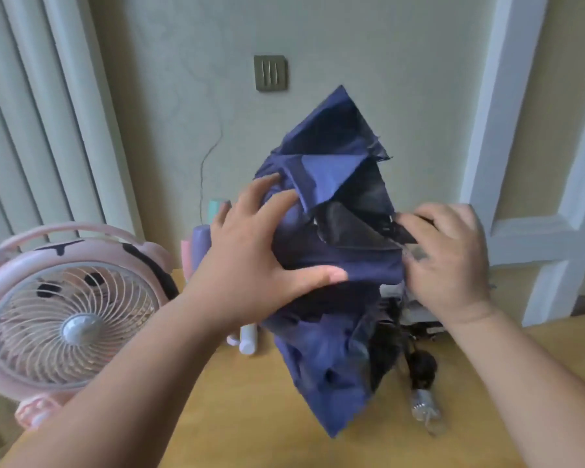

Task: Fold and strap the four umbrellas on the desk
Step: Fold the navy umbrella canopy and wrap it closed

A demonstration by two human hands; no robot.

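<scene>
Nearest the viewer, the yellow-brown wooden surface [250, 420] carries the work. The navy blue fabric folding umbrella [321, 352] stands upright over it, collapsed but loose. Its lower hem hangs close to the surface; contact cannot be confirmed.

The left hand [250, 265] clasps the umbrella's middle from the left. Its fingers are spread wide round the cloth and the thumb lies across the front, evidently to keep the panels gathered. The right hand [450, 261], at the umbrella's right edge, pinches a dark inner flap between curled fingers, apparently to draw it flat for pleating.

Judgement: folding is in progress on this one; strapping has not begun.

Right of the umbrella and just behind it lies a dark bundle with a clear handle [421, 373], probably another umbrella. Left of the umbrella stands a round pink plastic fan [71, 319]. Small white bottles [248, 339] stand behind the umbrella's left side.
</scene>
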